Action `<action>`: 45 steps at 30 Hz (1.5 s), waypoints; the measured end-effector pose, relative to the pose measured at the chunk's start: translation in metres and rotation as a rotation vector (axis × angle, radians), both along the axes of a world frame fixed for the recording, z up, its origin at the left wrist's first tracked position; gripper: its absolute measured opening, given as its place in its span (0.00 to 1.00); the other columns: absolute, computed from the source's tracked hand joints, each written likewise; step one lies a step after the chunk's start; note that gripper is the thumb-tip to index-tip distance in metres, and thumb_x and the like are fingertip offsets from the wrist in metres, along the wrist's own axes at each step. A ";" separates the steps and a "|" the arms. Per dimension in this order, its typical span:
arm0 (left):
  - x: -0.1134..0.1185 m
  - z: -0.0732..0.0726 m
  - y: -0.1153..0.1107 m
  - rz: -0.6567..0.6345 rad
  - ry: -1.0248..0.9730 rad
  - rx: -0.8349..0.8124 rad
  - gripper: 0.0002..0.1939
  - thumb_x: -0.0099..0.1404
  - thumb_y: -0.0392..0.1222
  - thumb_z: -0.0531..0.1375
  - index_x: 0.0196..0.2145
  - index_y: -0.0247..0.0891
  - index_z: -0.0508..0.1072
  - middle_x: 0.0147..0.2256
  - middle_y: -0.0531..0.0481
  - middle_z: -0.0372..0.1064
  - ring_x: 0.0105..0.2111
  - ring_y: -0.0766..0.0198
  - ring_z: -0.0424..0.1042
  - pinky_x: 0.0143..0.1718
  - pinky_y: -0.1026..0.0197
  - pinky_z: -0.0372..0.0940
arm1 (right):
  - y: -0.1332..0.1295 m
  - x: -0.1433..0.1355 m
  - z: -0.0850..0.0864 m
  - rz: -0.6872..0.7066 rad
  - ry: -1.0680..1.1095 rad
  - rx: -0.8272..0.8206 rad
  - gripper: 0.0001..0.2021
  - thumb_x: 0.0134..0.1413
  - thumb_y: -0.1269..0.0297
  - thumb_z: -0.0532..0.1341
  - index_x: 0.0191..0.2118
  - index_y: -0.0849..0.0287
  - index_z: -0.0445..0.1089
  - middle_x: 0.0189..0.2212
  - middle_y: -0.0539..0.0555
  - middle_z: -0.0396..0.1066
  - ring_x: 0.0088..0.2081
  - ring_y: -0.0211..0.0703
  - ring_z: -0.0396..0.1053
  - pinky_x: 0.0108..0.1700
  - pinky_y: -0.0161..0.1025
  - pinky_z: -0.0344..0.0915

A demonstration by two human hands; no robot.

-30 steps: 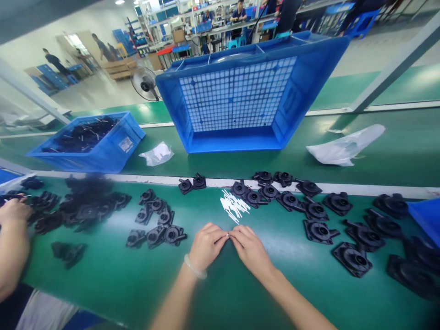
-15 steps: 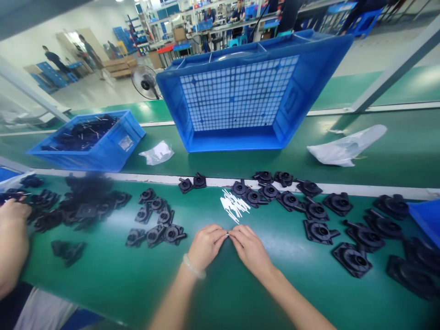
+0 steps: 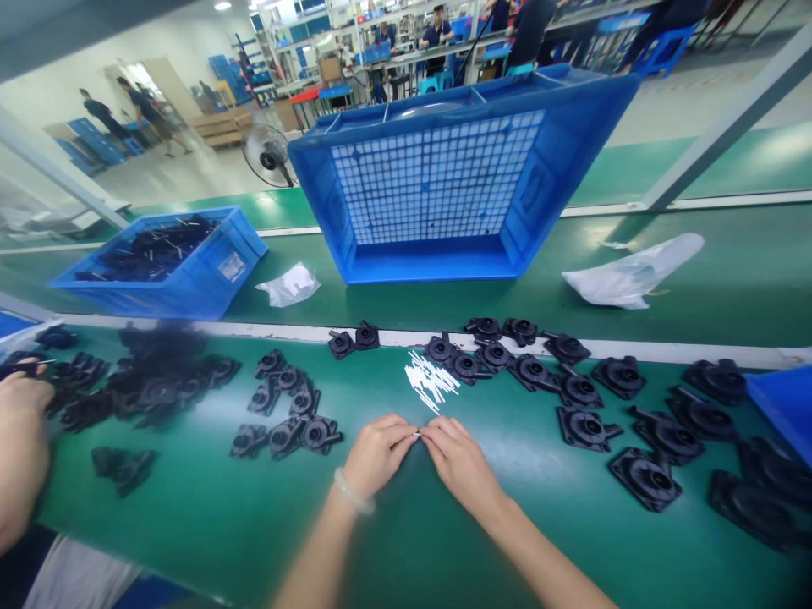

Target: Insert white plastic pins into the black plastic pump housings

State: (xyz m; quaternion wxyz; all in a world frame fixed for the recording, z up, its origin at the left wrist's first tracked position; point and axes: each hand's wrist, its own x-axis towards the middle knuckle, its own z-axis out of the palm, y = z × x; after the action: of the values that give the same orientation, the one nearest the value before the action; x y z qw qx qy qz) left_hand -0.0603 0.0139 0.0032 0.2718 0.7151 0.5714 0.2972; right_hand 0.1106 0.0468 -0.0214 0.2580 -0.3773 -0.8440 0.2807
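Observation:
My left hand (image 3: pixel 378 457), with a pale bracelet at the wrist, and my right hand (image 3: pixel 459 458) meet over the green work surface, thumbs and forefingers pinched together. Between the fingertips shows a small white pin (image 3: pixel 417 435), mostly hidden; whether it sits in another small part I cannot tell. Just beyond the hands lies a loose pile of thin white pins (image 3: pixel 432 381). Black plastic housings (image 3: pixel 290 433), each round with a side spout, form a group left of my hands. More black housings (image 3: pixel 587 428) spread out to the right.
A large blue crate (image 3: pixel 435 269) stands tipped on its side behind the pins. Back left is a blue bin (image 3: pixel 216 275) full of black parts with white pins. Plastic bags (image 3: pixel 289 285) lie nearby. At the left edge, another person's hand (image 3: pixel 22 414) holds a black part.
My hands stay pinched together in almost the same place. The whole view has shifted slightly. In the background, a walking person has moved.

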 end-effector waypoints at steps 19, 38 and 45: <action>-0.001 0.002 0.000 0.005 -0.023 0.005 0.10 0.66 0.39 0.53 0.37 0.39 0.75 0.34 0.48 0.71 0.34 0.64 0.70 0.39 0.62 0.66 | 0.000 -0.001 0.000 -0.004 -0.049 0.042 0.10 0.61 0.71 0.51 0.36 0.56 0.68 0.32 0.53 0.66 0.35 0.43 0.63 0.38 0.41 0.64; 0.003 0.000 -0.001 -0.013 0.127 0.017 0.11 0.67 0.37 0.52 0.36 0.39 0.74 0.35 0.49 0.71 0.37 0.64 0.69 0.42 0.62 0.65 | 0.002 0.001 -0.003 0.017 -0.022 -0.006 0.10 0.62 0.70 0.50 0.37 0.56 0.67 0.33 0.53 0.66 0.35 0.43 0.63 0.39 0.42 0.63; 0.003 0.000 -0.001 -0.020 0.096 0.001 0.12 0.67 0.38 0.51 0.37 0.39 0.74 0.35 0.49 0.71 0.36 0.64 0.69 0.41 0.62 0.64 | 0.002 0.001 -0.002 0.026 -0.035 -0.017 0.10 0.62 0.70 0.49 0.35 0.56 0.67 0.33 0.53 0.66 0.36 0.43 0.62 0.39 0.42 0.63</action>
State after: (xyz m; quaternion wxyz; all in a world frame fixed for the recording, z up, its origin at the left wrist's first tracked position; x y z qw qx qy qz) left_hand -0.0576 0.0126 0.0034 0.2465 0.7343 0.5765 0.2601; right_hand 0.1115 0.0492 -0.0238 0.2362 -0.3734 -0.8508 0.2845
